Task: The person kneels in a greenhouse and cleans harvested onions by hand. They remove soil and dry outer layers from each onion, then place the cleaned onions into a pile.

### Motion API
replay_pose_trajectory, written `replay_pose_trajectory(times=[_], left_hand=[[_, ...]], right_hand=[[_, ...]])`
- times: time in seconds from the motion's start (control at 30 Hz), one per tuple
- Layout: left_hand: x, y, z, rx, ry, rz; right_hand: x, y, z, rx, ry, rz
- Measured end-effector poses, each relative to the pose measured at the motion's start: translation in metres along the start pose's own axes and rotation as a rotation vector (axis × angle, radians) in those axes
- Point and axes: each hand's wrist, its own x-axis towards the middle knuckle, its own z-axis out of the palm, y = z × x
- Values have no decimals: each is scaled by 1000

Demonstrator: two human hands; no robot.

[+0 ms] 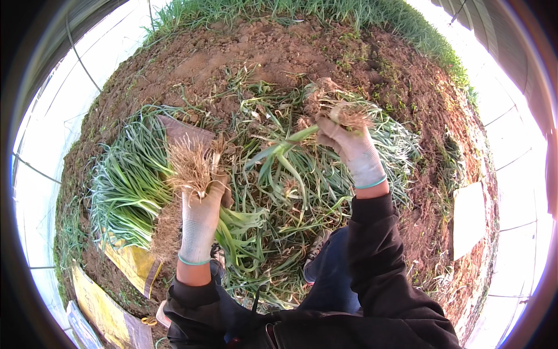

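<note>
My left hand (199, 224), in a white glove with a teal cuff edge, is closed round a bunch of green onions. Their dry brown roots (192, 163) point away from me, and the green leaves (243, 230) hang out on the right side of the wrist. My right hand (350, 145), gloved alike, grips a green onion (293, 141) by its root end, its leaves stretching left. Shaggy roots with soil (328, 99) show at and beyond the right fingers; how many plants it holds I cannot tell. Between the hands lie loose green onions and trimmed leaves (279, 192).
A neat pile of green onions (131, 186) lies at left, roots toward me, near brown and yellow sheets (131, 264). More yellow sheeting (102, 308) lies lower left, with yellow-handled scissors (149, 320). A pale board (468, 220) is at right. Growing plants (372, 14) line the far edge.
</note>
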Motion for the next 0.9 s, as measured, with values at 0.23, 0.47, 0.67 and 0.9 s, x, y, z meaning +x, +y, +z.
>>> replay_pose_trajectory(times=[0.23, 0.47, 0.67, 0.9], left_hand=[[0, 5, 2, -109, 79, -122], [-5, 14, 11, -42, 31, -129], [-8, -8, 19, -123, -44, -115], [-10, 5, 20, -10, -60, -66]], right_hand=[[18, 18, -17, -1062, -14, -548], [5, 2, 2, -716, -57, -334], [-15, 18, 40, -753, -163, -305], [-27, 19, 66, -606, -500, -187]])
